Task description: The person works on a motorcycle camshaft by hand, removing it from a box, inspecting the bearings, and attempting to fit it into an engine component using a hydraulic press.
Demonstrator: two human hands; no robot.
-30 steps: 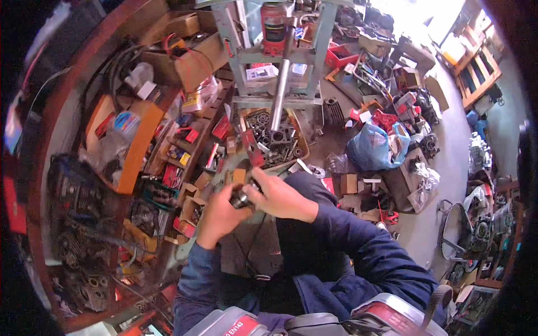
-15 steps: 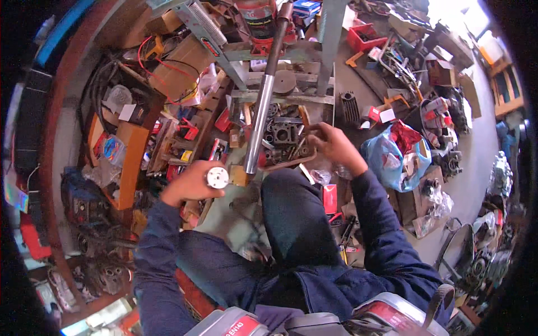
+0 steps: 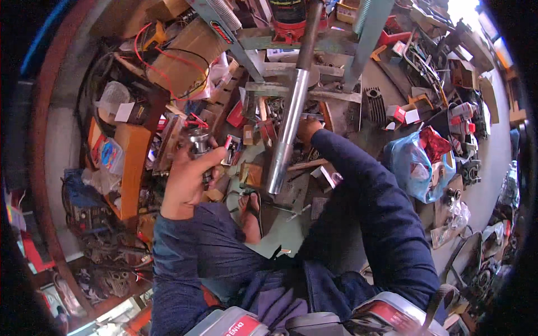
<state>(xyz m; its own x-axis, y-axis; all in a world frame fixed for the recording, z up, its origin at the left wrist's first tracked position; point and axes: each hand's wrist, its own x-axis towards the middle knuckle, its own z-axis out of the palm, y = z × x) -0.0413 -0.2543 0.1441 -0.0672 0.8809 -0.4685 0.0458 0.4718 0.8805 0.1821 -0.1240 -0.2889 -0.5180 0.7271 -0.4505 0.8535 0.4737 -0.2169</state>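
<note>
My left hand, raised left of centre, is closed round a shiny round metal part. The part's upper end sticks out above the fingers, while its lower portion is hidden in the grip. My right hand reaches forward among parts under the press, just right of a long metal bar. Its fingers are mostly out of sight, so I cannot see what they touch. The bar slants across the middle, polished in its lower half and darker above.
A press frame with a red jack stands ahead. At left is an open orange-brown box of packets. To the right sit a blue plastic bag and a finned metal block. My sandalled foot is below.
My right hand has moved left and forward to beside the bar. The left hand has turned the metal part from its flat end to its side. My right leg has shifted right; the view has shifted.
</note>
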